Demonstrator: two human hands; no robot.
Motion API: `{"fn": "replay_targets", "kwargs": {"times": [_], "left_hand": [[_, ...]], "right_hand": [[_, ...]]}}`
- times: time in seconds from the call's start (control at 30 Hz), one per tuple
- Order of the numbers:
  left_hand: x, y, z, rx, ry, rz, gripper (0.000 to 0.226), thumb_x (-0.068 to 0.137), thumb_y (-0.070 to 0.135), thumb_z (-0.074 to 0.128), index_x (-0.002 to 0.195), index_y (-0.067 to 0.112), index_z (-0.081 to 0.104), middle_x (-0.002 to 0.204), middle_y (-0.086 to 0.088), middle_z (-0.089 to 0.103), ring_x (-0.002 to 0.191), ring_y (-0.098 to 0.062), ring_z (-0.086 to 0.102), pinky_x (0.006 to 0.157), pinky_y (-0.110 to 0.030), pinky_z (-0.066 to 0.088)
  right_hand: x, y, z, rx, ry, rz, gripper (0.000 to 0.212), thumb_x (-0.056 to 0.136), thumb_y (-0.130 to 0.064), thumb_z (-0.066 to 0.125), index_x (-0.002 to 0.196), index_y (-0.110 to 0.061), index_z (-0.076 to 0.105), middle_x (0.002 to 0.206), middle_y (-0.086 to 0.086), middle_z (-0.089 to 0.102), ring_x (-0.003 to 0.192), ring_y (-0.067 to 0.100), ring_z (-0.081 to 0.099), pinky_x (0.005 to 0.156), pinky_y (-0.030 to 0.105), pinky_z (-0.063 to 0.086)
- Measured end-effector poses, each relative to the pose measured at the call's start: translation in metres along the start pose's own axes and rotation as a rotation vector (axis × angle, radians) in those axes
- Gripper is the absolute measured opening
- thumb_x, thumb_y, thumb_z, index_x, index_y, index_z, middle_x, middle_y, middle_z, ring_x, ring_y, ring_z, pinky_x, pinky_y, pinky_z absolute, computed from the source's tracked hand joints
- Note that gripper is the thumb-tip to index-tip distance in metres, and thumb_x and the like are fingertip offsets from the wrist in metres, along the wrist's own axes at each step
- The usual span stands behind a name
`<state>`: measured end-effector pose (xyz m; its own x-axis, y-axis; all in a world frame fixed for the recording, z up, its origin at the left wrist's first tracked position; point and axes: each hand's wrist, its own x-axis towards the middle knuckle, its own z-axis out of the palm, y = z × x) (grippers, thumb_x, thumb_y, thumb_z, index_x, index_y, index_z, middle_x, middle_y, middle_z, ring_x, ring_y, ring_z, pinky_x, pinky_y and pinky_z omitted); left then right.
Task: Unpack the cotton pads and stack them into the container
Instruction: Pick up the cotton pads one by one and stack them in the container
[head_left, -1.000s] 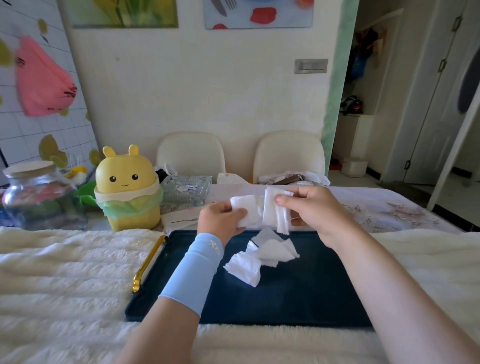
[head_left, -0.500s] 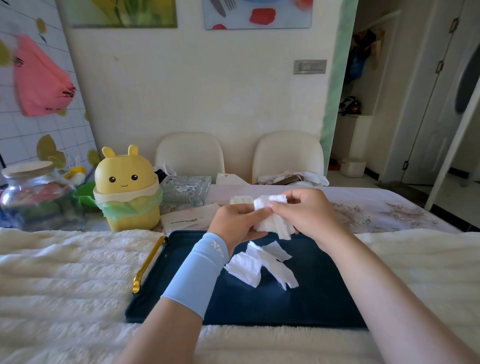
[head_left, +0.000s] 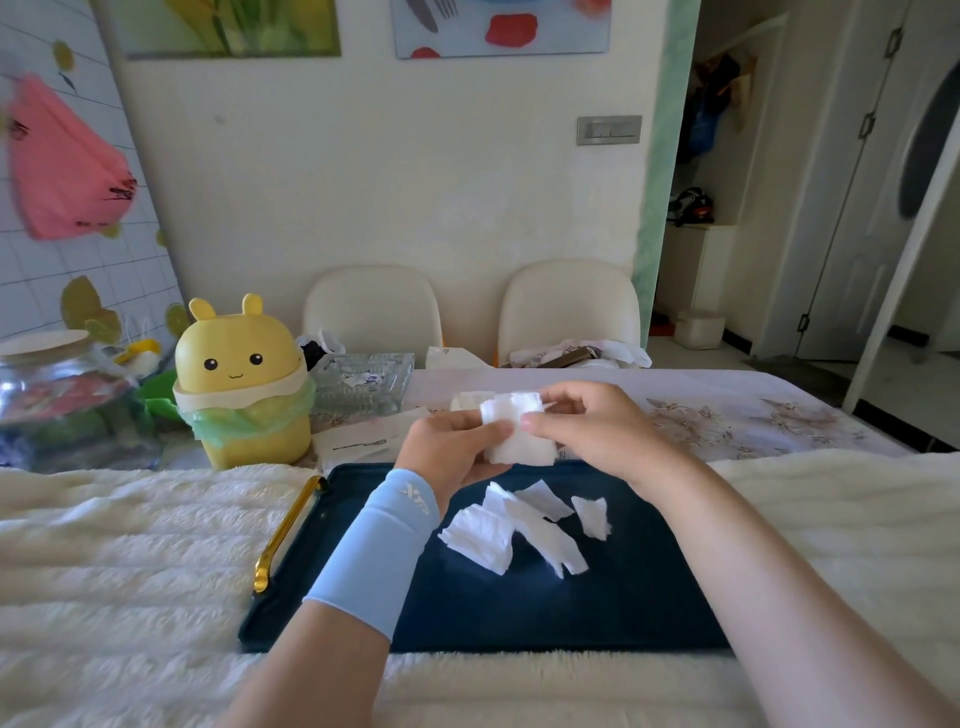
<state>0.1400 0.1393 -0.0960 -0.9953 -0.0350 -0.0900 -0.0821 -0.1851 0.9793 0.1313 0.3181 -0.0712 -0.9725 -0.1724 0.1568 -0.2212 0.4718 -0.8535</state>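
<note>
Both hands hold a small stack of white cotton pads (head_left: 517, 428) above the far edge of a dark blue tray (head_left: 649, 587). My left hand (head_left: 452, 452), with a light blue sleeve on its wrist, grips the stack from the left. My right hand (head_left: 587, 426) pinches it from the right, thumb in front. Several loose white pads (head_left: 519, 527) lie scattered on the tray below the hands. A ribbed clear glass container (head_left: 363, 382) stands behind the tray, to the left of the hands.
A yellow bunny-faced bin (head_left: 241, 384) with a green liner stands at the left, a lidded glass jar (head_left: 57, 395) beyond it. The tray has a gold handle (head_left: 285, 530) and rests on a cream fluffy cover (head_left: 114, 561). Two white chairs (head_left: 569, 306) stand behind the table.
My hands came together, merging the two separate bunches of pads into one stack. One more loose pad now lies on the tray to the right of the pile.
</note>
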Motion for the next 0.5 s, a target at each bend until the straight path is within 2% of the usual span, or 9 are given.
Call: {"fn": "replay_targets", "kwargs": {"times": [0.13,0.23,0.3,0.37,0.43,0.5], "left_hand": [[-0.004,0.001,0.004,-0.161,-0.104,-0.024,0.025,0.092,0.017,0.067,0.109,-0.001,0.069,0.104,-0.016,0.075,0.094,-0.024,0.073,0.074,-0.029,0.062],[-0.005,0.001,0.006,-0.253,-0.088,-0.071,0.025,0.094,0.017,0.064,0.111,-0.002,0.067,0.104,-0.017,0.074,0.090,-0.025,0.074,0.069,-0.029,0.062],[-0.006,0.001,0.007,-0.299,-0.079,-0.103,0.025,0.095,0.016,0.063,0.113,-0.001,0.065,0.104,-0.018,0.074,0.089,-0.026,0.074,0.068,-0.029,0.062],[-0.006,0.001,0.007,-0.340,-0.050,-0.127,0.024,0.096,0.016,0.063,0.114,0.000,0.062,0.103,-0.018,0.075,0.088,-0.027,0.075,0.067,-0.031,0.062],[-0.005,0.001,0.004,-0.345,-0.017,-0.131,0.025,0.096,0.016,0.063,0.115,0.001,0.060,0.103,-0.018,0.075,0.088,-0.029,0.075,0.065,-0.031,0.062],[-0.003,0.000,0.003,-0.295,0.005,-0.109,0.025,0.095,0.015,0.064,0.115,0.000,0.062,0.106,-0.018,0.074,0.088,-0.028,0.075,0.064,-0.031,0.062]], "right_hand": [[0.005,0.004,0.009,-0.068,0.217,-0.112,0.016,0.082,-0.033,0.081,0.088,-0.019,0.077,0.082,-0.005,0.075,0.079,0.012,0.068,0.072,0.029,0.052],[0.006,0.006,0.009,-0.037,0.282,-0.094,0.020,0.084,-0.033,0.080,0.099,-0.020,0.079,0.092,-0.015,0.074,0.088,0.006,0.068,0.077,0.024,0.051],[0.006,0.005,0.010,-0.025,0.319,-0.098,0.018,0.085,-0.033,0.079,0.097,-0.020,0.081,0.084,-0.017,0.073,0.080,0.003,0.066,0.071,0.021,0.048],[0.006,0.004,0.009,0.020,0.360,-0.091,0.010,0.087,-0.030,0.077,0.087,-0.021,0.081,0.067,-0.017,0.068,0.068,0.005,0.062,0.062,0.021,0.044],[0.006,0.004,0.003,0.036,0.391,-0.097,0.011,0.087,-0.029,0.076,0.078,-0.024,0.077,0.058,-0.014,0.063,0.060,0.006,0.057,0.058,0.023,0.042],[0.005,0.001,-0.004,0.109,0.308,-0.106,0.013,0.088,-0.026,0.076,0.076,-0.024,0.074,0.054,-0.015,0.060,0.051,0.002,0.052,0.054,0.019,0.043]]}}
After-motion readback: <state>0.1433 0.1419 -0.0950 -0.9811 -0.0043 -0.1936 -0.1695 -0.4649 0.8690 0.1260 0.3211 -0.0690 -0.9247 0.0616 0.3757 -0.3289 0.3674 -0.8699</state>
